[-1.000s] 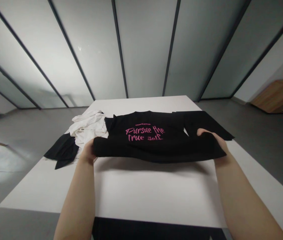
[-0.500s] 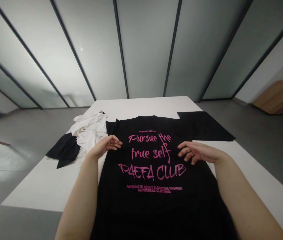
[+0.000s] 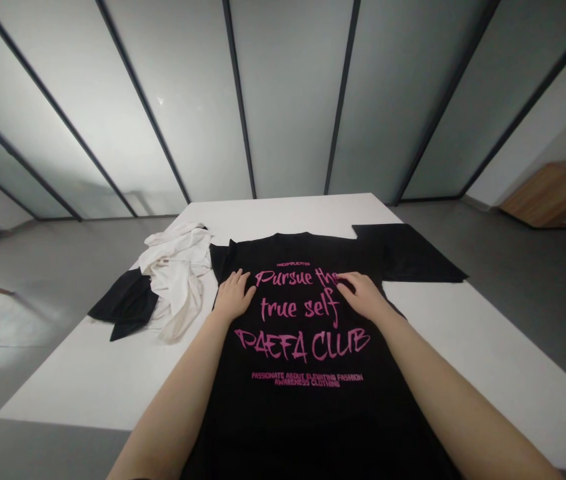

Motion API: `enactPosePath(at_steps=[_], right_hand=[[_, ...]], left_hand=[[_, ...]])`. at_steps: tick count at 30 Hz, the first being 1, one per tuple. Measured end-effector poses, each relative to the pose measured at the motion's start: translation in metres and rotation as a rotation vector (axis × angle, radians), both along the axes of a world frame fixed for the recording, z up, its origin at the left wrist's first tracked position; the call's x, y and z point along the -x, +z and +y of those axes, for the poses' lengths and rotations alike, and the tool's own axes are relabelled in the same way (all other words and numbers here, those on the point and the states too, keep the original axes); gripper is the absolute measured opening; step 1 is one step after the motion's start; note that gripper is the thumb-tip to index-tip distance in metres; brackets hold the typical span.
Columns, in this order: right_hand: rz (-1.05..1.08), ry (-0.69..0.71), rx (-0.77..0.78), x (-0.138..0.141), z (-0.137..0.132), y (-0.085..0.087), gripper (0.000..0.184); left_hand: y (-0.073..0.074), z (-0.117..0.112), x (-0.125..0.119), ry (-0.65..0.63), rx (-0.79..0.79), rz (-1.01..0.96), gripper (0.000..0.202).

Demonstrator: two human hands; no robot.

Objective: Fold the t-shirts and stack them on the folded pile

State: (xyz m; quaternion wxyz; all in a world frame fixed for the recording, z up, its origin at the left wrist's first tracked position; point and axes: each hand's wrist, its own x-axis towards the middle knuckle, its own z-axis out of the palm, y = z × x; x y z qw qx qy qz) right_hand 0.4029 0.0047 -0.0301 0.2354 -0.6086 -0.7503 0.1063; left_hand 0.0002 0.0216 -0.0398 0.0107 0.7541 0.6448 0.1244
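Observation:
A black T-shirt (image 3: 303,413) with pink lettering lies spread out, its collar toward the far side and its lower part running out of view at the bottom. My left hand (image 3: 234,293) rests palm down on the shirt's left chest, fingers extended and thumb apart. On the other side, my right hand (image 3: 364,293) lies on the cloth with its fingertips over the end of the top lettering line. Neither hand grips the fabric. The shirt's left sleeve looks partly folded, while the right one merges with dark cloth beside it.
The white table (image 3: 283,212) carries everything. Crumpled white clothing (image 3: 177,270) and a black garment (image 3: 127,300) lie at the left. A flat black cloth (image 3: 420,253) sits at the right. Behind stand frosted glass panels (image 3: 293,100); a wooden piece (image 3: 555,193) is at far right.
Both hands have come down from above the shirt onto its chest. They moved inward, toward each other, and turned palm down. The shirt lies much as before.

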Motion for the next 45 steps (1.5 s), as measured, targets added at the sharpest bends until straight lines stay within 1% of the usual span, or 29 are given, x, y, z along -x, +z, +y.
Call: enactPosePath(at_steps=[1, 4, 7, 12, 16, 20, 23, 26, 29, 31, 33, 35, 38, 40, 42, 44, 45], right_hand=[[-0.065, 0.001, 0.003, 0.004, 0.000, -0.002, 0.044], [-0.245, -0.063, 0.049, 0.014, -0.002, -0.008, 0.055], [-0.333, -0.098, 0.082, 0.019, -0.005, -0.009, 0.064], [-0.371, -0.130, 0.126, 0.022, -0.013, -0.005, 0.073], [-0.401, -0.137, 0.151, 0.023, -0.024, -0.003, 0.077], [-0.425, -0.138, 0.173, 0.021, -0.038, -0.005, 0.078], [-0.426, -0.140, 0.161, 0.019, -0.048, -0.008, 0.078], [-0.409, -0.144, 0.154, 0.017, -0.056, -0.013, 0.078], [-0.368, -0.177, 0.153, 0.013, -0.056, -0.018, 0.078], [-0.338, -0.230, 0.166, 0.008, -0.048, -0.021, 0.078], [-0.310, -0.298, 0.199, 0.002, -0.034, -0.022, 0.077], [-0.280, -0.365, 0.250, -0.004, -0.013, -0.020, 0.078], [-0.235, -0.463, 0.326, -0.003, 0.025, -0.012, 0.079], [-0.213, -0.527, 0.349, 0.007, 0.049, -0.004, 0.083], [-0.165, -0.574, 0.390, 0.023, 0.066, 0.004, 0.087], [-0.089, -0.647, 0.422, 0.042, 0.071, 0.007, 0.086], [-0.065, -0.682, 0.386, 0.050, 0.070, 0.006, 0.083]], left_hand=[[-0.001, 0.000, -0.001, 0.011, 0.006, 0.019, 0.056], [-0.002, -0.002, -0.004, 0.024, 0.002, 0.054, 0.058], [0.000, -0.007, -0.006, 0.035, -0.004, 0.076, 0.059], [0.006, -0.024, -0.014, 0.079, 0.014, 0.085, 0.059], [0.011, -0.041, -0.027, 0.102, 0.043, 0.092, 0.059], [0.013, -0.057, -0.036, 0.121, 0.068, 0.116, 0.064], [0.011, -0.071, -0.039, 0.138, 0.076, 0.123, 0.067], [0.005, -0.084, -0.039, 0.148, 0.069, 0.122, 0.067], [-0.001, -0.088, -0.036, 0.170, 0.058, 0.090, 0.067], [-0.002, -0.085, -0.033, 0.196, 0.043, 0.061, 0.067], [0.001, -0.076, -0.028, 0.228, 0.016, 0.042, 0.064], [0.009, -0.062, -0.023, 0.256, -0.004, 0.038, 0.058], [0.028, -0.030, -0.016, 0.308, 0.027, 0.054, 0.052], [0.041, -0.004, -0.012, 0.366, 0.081, 0.060, 0.051], [0.050, 0.021, -0.012, 0.432, 0.103, 0.034, 0.049], [0.051, 0.040, -0.014, 0.551, 0.082, -0.048, 0.046], [0.048, 0.045, -0.016, 0.610, 0.043, -0.083, 0.045]])
